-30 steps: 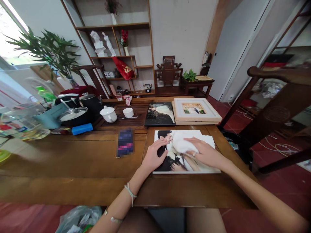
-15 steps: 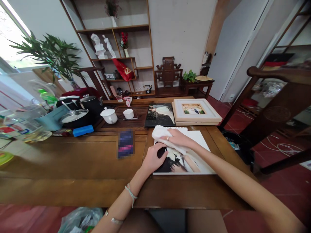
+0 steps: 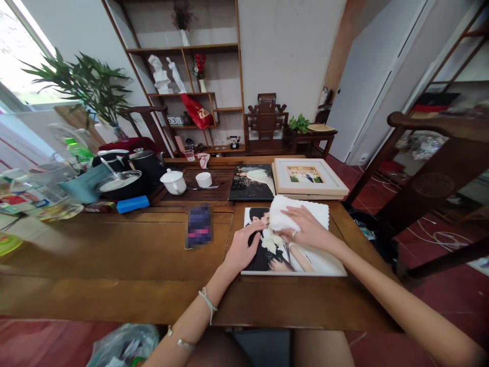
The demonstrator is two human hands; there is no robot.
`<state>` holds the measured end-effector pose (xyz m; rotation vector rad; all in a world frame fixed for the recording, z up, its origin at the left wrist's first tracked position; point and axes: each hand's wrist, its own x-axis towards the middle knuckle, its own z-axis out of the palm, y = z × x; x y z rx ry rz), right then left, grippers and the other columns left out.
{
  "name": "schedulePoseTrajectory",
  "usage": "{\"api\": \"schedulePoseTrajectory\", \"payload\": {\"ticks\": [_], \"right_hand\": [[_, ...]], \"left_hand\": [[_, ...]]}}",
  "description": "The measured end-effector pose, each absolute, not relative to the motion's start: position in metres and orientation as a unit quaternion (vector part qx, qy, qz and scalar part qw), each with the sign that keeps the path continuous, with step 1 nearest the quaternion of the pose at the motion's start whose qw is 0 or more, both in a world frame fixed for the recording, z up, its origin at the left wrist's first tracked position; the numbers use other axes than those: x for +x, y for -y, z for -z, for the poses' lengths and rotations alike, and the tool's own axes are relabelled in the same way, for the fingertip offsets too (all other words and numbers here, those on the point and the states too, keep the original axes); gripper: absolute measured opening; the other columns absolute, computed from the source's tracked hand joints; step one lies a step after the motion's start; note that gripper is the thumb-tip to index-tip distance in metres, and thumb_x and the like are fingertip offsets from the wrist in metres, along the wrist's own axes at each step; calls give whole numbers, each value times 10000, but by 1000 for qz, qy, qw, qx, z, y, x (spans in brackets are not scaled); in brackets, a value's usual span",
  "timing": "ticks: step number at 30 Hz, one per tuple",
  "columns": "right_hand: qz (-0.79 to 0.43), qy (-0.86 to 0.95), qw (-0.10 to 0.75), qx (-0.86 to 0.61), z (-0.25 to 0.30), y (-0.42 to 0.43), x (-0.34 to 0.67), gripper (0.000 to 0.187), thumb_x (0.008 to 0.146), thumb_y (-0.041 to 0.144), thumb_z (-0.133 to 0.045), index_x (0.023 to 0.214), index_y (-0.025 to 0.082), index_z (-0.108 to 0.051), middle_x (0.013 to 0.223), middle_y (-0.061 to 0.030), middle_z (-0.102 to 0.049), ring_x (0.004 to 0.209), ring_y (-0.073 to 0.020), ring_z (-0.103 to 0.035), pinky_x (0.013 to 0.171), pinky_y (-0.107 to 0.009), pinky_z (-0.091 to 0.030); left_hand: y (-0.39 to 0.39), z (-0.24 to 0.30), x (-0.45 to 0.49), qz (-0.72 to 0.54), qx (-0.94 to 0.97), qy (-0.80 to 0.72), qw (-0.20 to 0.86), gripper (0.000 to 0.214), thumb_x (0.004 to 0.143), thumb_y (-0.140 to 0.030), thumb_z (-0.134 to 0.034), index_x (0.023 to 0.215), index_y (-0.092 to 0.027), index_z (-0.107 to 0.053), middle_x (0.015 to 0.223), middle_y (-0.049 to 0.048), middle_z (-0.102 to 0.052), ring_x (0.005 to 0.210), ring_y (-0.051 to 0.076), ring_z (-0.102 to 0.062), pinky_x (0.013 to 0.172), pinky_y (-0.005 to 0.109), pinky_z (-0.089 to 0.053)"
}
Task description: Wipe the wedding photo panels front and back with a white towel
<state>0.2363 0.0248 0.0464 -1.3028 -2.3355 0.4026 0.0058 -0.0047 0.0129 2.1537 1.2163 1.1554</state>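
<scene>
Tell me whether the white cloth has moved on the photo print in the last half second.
Yes. The white cloth under the right hand slid rightward, off the photo print's top-left corner toward its upper middle.

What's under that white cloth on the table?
The white cloth lies on the big photo print, pressed by the right hand. The left hand rests on the print's edge. That part of the picture is covered.

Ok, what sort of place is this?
Probably a home sitting or tea room: a wooden table with a teapot and cup, an open display shelf with figurines, and a carved chair by the wall.
</scene>
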Motion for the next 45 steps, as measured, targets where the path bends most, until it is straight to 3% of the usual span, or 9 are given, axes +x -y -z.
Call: {"api": "schedulePoseTrajectory", "payload": {"ticks": [4, 8, 12, 16, 23, 31, 36, 45], "right_hand": [[-82, 902, 142, -400, -45, 31, 210, 564, 842, 346, -566, 1377, 192, -480, 1410, -129, -500, 1378, -301, -317, 1132, -592, -113], [-80, 930, 120, -338, -48, 69, 200, 622, 819, 306, -582, 1408, 167, -437, 1452, -129, -450, 1405, -311, -249, 1148, -581, -87], [-109, 918, 121, -361, -50, 49, 208, 569, 815, 316, -587, 1362, 189, -498, 1421, -97, -496, 1362, -279, -353, 1151, -540, -146], [-83, 888, 129, -433, -49, -3, 219, 551, 881, 394, -528, 1384, 177, -472, 1413, -122, -499, 1339, -279, -392, 1131, -547, -186], [-27, 881, 107, -460, -49, -18, 204, 692, 905, 577, -436, 1444, 147, -374, 1500, -138, -366, 1403, -331, -250, 1126, -598, -105], [-79, 930, 91, -347, -51, 75, 195, 714, 861, 422, -549, 1473, 143, -310, 1538, -130, -295, 1434, -337, -136, 1135, -612, -36], [-117, 929, 74, -342, -53, 63, 215, 777, 709, 196, -596, 1450, 226, -363, 1530, -40, -328, 1424, -268, -219, 1161, -542, -72], [-41, 855, 122, -502, -39, -38, 261, 617, 825, 277, -496, 1431, 202, -404, 1480, -105, -407, 1381, -285, -322, 1125, -554, -178]], "left_hand": [[3, -9, 3, -429, 752, -468, 177, 340, 903, -134, -430, 1174, -194, -625, 1210, 74, -670, 1141, 210, -622, 1021, 384, -469], [1, -7, 1, -433, 741, -478, 187, 350, 924, -148, -388, 1192, -184, -610, 1208, 75, -671, 1125, 199, -630, 1012, 366, -475], [1, -6, 2, -428, 741, -481, 193, 329, 933, -178, -402, 1192, -181, -605, 1220, 82, -665, 1141, 208, -621, 1017, 371, -468], [1, -6, 2, -423, 742, -480, 198, 337, 928, -183, -425, 1234, -167, -565, 1237, 98, -654, 1164, 209, -608, 1040, 381, -444], [1, -7, 2, -436, 730, -475, 226, 394, 940, -155, -373, 1325, -182, -451, 1205, 88, -668, 1184, 189, -592, 1039, 369, -433], [-2, -3, 0, -432, 735, -473, 220, 407, 896, -81, -367, 1268, -172, -504, 1217, 96, -654, 1147, 189, -608, 1036, 374, -438], [-1, -4, 1, -419, 758, -458, 199, 329, 882, -77, -405, 1118, -176, -612, 1201, 93, -660, 1145, 210, -606, 1029, 383, -446], [0, -7, 2, -409, 762, -462, 196, 329, 878, -55, -426, 1102, -168, -639, 1214, 91, -659, 1177, 204, -593, 1047, 377, -438]]}}
